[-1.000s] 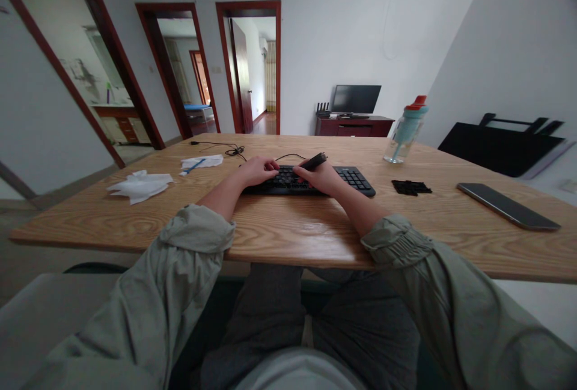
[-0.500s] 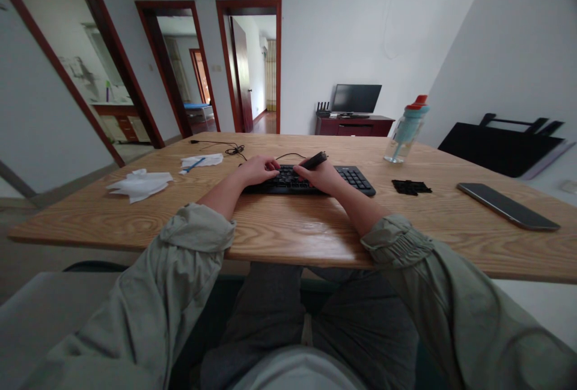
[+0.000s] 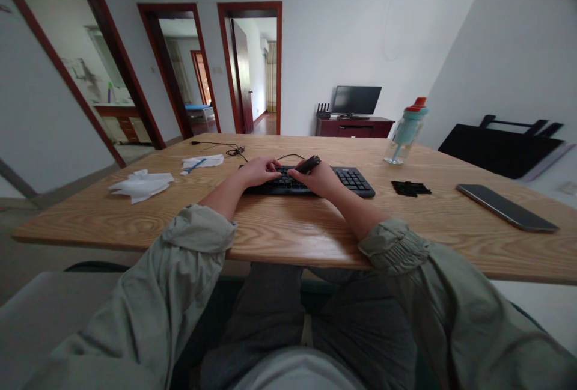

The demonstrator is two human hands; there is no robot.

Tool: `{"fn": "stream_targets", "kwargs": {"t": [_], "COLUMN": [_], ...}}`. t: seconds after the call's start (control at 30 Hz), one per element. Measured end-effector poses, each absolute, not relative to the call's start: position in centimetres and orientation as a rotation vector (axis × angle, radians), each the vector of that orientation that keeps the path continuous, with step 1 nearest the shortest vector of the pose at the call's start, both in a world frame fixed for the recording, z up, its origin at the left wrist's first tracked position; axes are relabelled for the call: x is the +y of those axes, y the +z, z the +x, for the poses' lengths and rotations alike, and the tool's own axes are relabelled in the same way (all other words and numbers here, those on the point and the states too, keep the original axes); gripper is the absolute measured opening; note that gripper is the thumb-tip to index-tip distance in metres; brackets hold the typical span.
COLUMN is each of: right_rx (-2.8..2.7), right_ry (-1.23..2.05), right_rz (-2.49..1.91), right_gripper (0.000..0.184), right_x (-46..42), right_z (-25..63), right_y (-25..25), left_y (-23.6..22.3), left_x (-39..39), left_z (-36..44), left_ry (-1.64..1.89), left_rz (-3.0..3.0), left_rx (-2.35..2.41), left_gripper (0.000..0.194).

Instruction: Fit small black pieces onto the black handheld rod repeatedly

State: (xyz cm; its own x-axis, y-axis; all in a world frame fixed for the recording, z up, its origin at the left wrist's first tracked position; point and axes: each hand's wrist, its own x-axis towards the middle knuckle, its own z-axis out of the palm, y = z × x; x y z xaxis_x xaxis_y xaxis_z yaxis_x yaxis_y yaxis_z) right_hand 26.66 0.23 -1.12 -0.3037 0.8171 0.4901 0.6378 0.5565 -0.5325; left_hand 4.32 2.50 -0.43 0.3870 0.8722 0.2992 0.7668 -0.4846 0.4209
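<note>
A black keyboard (image 3: 354,179) lies on the wooden table (image 3: 293,228) in front of me. My left hand (image 3: 258,171) rests on its left part with the fingers curled down onto the keys. My right hand (image 3: 319,178) sits over the middle of the keyboard, closed on a small black tool (image 3: 308,164) that sticks up and to the right from the fingers. The tool's tip points down at the keys between both hands. What the tip touches is hidden.
A small pile of black keycaps (image 3: 410,188) lies right of the keyboard, a dark phone (image 3: 506,207) farther right. A water bottle (image 3: 407,131) stands at the back right. White tissues (image 3: 140,185), a pen on paper (image 3: 201,162) and a cable (image 3: 228,148) lie on the left.
My right hand and the black tool have shifted a little left toward my left hand. The left hand's fingers reach slightly farther right on the keys.
</note>
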Motion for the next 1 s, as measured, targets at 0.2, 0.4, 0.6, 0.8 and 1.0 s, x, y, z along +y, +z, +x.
{"fn": "stream_targets", "kwargs": {"t": [0.2, 0.4, 0.6, 0.8, 1.0], "right_rx": [-2.071, -2.086, -2.006, -2.004, -1.916], "right_ry": [0.288, 0.326, 0.514, 0.519, 0.565], "right_rz": [-1.137, -1.163, -1.170, -1.096, -1.184], "right_gripper": [0.029, 0.024, 0.034, 0.038, 0.045], "right_x": [-0.1, 0.0, 1.4, 1.2, 1.1], "right_z": [26.6, 26.8, 27.3, 27.0, 26.9], "right_y": [-1.0, -0.9, -1.6, -1.7, -1.8], "left_y": [-0.5, -0.3, -0.3, -0.5, -0.8], "left_x": [2.6, 2.4, 2.3, 2.4, 2.5], "left_z": [4.3, 4.4, 4.6, 4.5, 4.5], "left_ry": [0.703, 0.698, 0.703, 0.696, 0.701], "left_rz": [2.424, 2.427, 2.421, 2.439, 2.432], "left_rx": [1.462, 1.479, 1.490, 1.464, 1.430], "left_gripper": [0.040, 0.039, 0.038, 0.039, 0.039]}}
